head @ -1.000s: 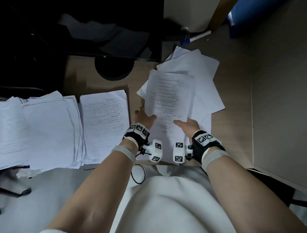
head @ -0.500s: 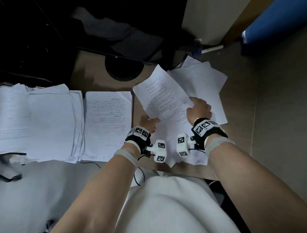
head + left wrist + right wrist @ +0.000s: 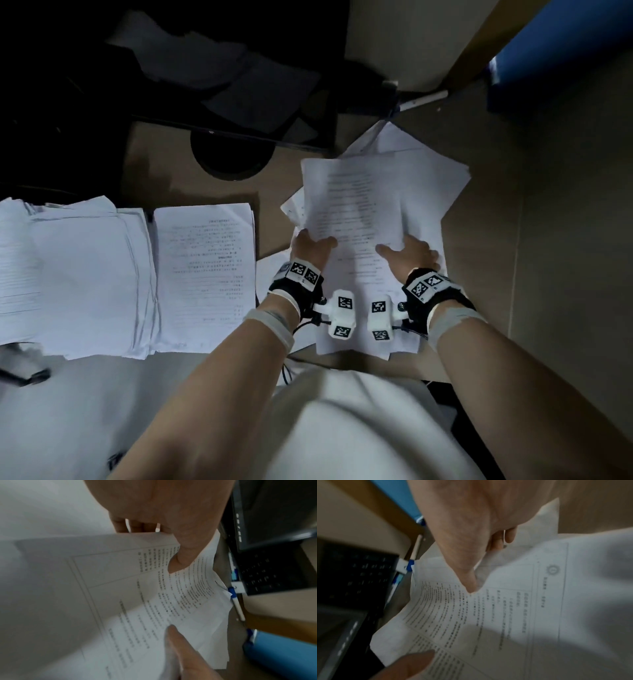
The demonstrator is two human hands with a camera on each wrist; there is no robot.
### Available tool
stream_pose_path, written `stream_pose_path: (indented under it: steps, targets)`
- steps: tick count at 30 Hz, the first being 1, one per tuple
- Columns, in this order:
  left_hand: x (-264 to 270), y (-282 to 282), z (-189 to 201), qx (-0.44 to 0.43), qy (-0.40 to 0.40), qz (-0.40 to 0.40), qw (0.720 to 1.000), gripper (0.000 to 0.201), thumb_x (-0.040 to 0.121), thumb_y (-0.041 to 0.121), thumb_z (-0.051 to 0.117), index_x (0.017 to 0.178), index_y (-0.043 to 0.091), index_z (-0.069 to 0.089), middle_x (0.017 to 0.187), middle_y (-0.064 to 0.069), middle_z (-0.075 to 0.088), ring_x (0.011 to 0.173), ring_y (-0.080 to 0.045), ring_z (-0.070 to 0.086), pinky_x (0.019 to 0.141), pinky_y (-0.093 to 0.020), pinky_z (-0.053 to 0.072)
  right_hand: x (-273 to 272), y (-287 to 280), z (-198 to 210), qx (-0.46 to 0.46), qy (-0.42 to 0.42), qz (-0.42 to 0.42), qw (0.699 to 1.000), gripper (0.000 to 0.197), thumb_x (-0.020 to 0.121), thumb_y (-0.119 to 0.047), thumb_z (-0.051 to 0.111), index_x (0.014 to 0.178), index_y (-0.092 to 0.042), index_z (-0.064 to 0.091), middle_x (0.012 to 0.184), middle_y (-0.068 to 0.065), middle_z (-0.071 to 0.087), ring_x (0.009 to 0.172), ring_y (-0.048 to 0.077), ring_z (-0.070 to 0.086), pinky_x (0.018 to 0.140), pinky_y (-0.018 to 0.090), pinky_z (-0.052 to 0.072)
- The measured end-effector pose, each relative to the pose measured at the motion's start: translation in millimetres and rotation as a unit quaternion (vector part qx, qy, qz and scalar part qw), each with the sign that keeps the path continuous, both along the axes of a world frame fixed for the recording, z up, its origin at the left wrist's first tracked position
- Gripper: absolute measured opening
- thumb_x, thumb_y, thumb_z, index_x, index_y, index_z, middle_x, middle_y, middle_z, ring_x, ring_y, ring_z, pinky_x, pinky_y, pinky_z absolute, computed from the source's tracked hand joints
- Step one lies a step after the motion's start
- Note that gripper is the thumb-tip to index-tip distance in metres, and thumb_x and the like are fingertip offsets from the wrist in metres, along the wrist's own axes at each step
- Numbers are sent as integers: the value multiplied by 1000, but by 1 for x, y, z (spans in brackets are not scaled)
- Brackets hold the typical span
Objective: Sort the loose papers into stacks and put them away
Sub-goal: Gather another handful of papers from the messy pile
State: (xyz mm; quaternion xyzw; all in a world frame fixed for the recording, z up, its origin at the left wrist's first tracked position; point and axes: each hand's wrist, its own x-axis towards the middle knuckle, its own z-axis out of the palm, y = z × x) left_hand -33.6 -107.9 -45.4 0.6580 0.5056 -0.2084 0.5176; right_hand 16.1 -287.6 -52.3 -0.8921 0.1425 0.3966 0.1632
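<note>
Step in hand: both hands are lifting one printed sheet (image 3: 352, 219) off the loose pile (image 3: 431, 185), which is lying on the desk (image 3: 191, 178) at 1 o'clock from the person.
Left hand (image 3: 310, 248): is pinching the sheet's left edge, thumb on the printed face, fingers curled beneath, as the left wrist view shows.
Right hand (image 3: 409, 255): is pinching the right edge likewise, thumb on top.
Sorted stacks: a printed stack (image 3: 205, 274) is lying at 10 o'clock from the hands; a thicker stack (image 3: 78, 274) is touching it further left.
Next move, judged: is calling for reading the heading, then carrying the sheet left onto the matching stack, edges squared.
Hidden or unclear: text is blurring beyond reading; the pile's depth is not showing; the thicker stack is running off the frame's left edge; no storage place is identifiable.
</note>
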Motion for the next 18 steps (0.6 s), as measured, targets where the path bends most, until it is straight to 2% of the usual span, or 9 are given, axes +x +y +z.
stream_pose_path:
  steps: [2,4,6,8,9,11,13,15,18]
  targets:
    - [5,-3,-2,40,-10,-55,998,72,59,41,63,127,20,59,117,-10,65,106,-31,63,91,-44,55,1,-10,2,41,-21,-70,996,65,91,-51,62,142,-13,47,143,13,50,132,37,38,104,44,35]
    - [11,-8,0,72,-17,-98,992,72,59,46,60,129,28,57,126,-7,57,116,-29,56,98,-44,49,3,-21,4,58,-42,-155,985,68,93,-49,58,148,-12,40,149,11,47,137,34,42,110,42,37]
    - [19,-13,-1,60,-20,-126,990,63,70,41,66,132,30,56,137,-5,51,127,-28,49,106,-43,42,7,-32,7,32,-92,-208,973,62,84,-52,56,137,-19,51,137,7,59,122,33,58,103,46,47]
    - [27,-18,-2,45,-22,-153,987,64,80,33,68,140,26,50,145,-6,47,133,-29,46,111,-43,39,9,-45,6,-4,-131,-242,961,48,80,-42,54,122,-19,57,122,8,66,105,33,65,91,47,55]
    - [31,-21,-4,49,-25,-171,984,63,82,32,67,142,24,49,147,-6,46,134,-30,45,111,-43,38,10,-51,3,-22,-132,-261,956,45,81,-34,53,122,-16,56,122,11,64,105,34,65,90,47,55]
    - [35,-29,-6,83,-22,-218,972,60,85,32,65,142,25,49,148,-4,43,137,-29,39,112,-42,35,10,-57,6,-51,-105,-287,951,50,87,-23,54,133,-5,46,135,18,53,117,37,57,97,45,50]
    - [38,-36,-8,129,-5,-259,957,64,84,33,65,145,26,46,149,-1,40,139,-28,33,108,-42,32,8,-61,4,-47,-70,-304,949,64,88,-23,61,142,-1,35,144,20,44,123,38,52,94,41,47]
    - [39,-38,-9,152,8,-291,945,67,82,36,66,145,27,45,148,-1,39,137,-29,33,106,-43,32,8,-63,2,1,-52,-330,943,75,86,-27,70,145,-3,30,139,16,50,116,36,57,86,38,47]
    - [43,-34,-13,141,29,-351,925,68,81,45,63,144,30,45,142,-4,49,132,-33,38,104,-46,33,8,-61,2,53,-29,-342,938,67,84,-32,76,139,-8,44,128,10,61,103,31,62,80,34,45]
